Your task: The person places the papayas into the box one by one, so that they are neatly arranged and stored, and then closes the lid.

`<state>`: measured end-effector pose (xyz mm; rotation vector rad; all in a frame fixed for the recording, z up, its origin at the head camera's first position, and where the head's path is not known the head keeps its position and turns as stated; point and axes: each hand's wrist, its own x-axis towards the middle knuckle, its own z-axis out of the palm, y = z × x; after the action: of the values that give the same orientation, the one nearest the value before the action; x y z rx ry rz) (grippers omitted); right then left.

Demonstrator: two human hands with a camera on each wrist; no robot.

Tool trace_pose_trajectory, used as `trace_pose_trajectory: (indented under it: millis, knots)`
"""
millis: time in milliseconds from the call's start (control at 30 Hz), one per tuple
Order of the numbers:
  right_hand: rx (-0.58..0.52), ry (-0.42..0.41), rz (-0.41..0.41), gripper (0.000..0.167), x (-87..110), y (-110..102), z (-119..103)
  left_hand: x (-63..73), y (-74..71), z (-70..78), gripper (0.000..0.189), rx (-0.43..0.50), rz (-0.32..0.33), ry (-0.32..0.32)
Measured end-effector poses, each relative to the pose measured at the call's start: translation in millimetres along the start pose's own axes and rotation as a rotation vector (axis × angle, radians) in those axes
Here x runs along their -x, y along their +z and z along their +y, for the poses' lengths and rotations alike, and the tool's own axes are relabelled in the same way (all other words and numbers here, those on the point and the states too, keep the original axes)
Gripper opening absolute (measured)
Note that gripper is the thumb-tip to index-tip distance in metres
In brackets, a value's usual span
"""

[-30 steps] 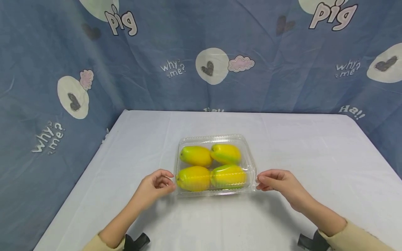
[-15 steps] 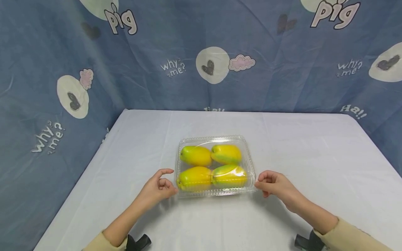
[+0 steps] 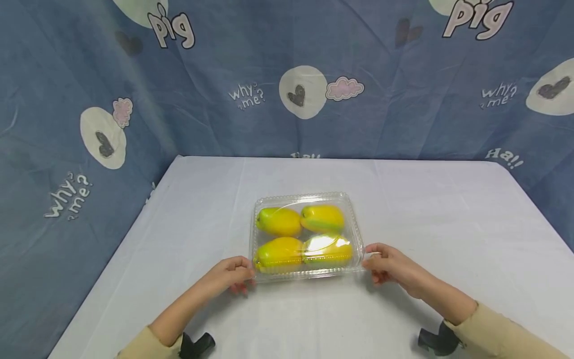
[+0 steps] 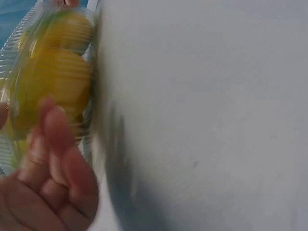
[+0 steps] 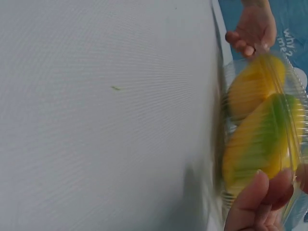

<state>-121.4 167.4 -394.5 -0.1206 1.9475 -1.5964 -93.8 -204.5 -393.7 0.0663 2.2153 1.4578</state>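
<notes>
A clear plastic clamshell box (image 3: 298,199), its lid down, lies on the white-covered table with several yellow-green mangoes (image 3: 280,252) inside. At its near left corner, my left hand (image 3: 224,276) pinches the rim between thumb and index finger, the other fingers curled below. My right hand (image 3: 394,269) grips the near right corner, index finger along the rim and thumb under it. The left wrist view shows the left fingers (image 4: 60,130) blurred, close beside the box's side. In the right wrist view the right thumb (image 5: 252,190) overlaps the ribbed wall near a mango (image 5: 262,139).
White cloth (image 3: 309,319) covers the table around the box. A blue printed curtain (image 3: 224,50) hangs behind and along the left side. Black wrist mounts (image 3: 197,345) show below the sleeves (image 3: 502,329).
My left hand has turned over, its raised index finger coming down to the box's near left corner. My right hand has shifted slightly inward along the rim. The box has barely moved.
</notes>
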Motion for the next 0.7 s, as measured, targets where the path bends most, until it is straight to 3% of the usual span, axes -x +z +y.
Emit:
trace_pose_trajectory:
  millis: [167, 300, 700]
  knots:
    - [-0.046, -0.035, -0.116, 0.027, 0.8, -1, 4, -0.5, 0.4, -3.6, 0.021, 0.041, -0.08, 0.054]
    - [-0.111, -0.055, -0.161, 0.031, 2.5, 0, 3, -0.5, 3.1, -3.2, 0.018, 0.083, -0.102, 0.065]
    - [-0.156, -0.039, -0.157, 0.026, 6.0, 0, 3, -1.7, 13.5, 4.4, 0.013, 0.115, -0.01, 0.054]
